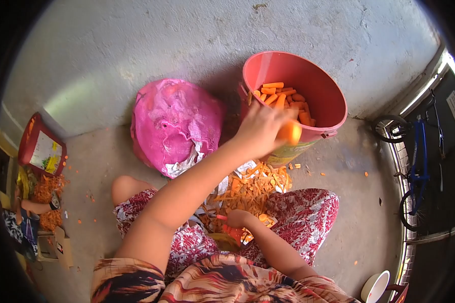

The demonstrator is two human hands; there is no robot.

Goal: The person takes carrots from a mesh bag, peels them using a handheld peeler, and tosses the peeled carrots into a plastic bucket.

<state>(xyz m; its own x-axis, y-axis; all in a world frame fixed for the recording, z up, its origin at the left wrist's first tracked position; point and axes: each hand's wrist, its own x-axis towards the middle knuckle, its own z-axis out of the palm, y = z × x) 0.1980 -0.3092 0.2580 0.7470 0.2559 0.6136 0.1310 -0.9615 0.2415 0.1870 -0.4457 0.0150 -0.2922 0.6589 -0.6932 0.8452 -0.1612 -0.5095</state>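
Carrots [299,105], smooth and evidently peeled, lie piled inside the red bucket [311,76], which they fill only in part. A thick litter of orange peelings [237,194] covers the floor [359,212] on the bucket's near side, so a fair amount of peeling looks done. What is left is harder to judge: the pink sack [184,121] just left of the bucket hides whatever it may contain, and no unpeeled stock can be made out.

The left arm stretches forward across the lap, elbow slightly bent, bringing the left hand [260,129] to the bucket's near rim, palm turned downward. Its grip is blurred, but the fingers seem curled about an orange piece [290,132], probably a carrot, just in front of the bucket's outer wall. The right forearm angles inward, low over the lap, well nearer the body than the bucket. There the right hand [239,218] is fisted, its grip closed on a small red item [221,217] whose end pokes out; I cannot tell its full shape.
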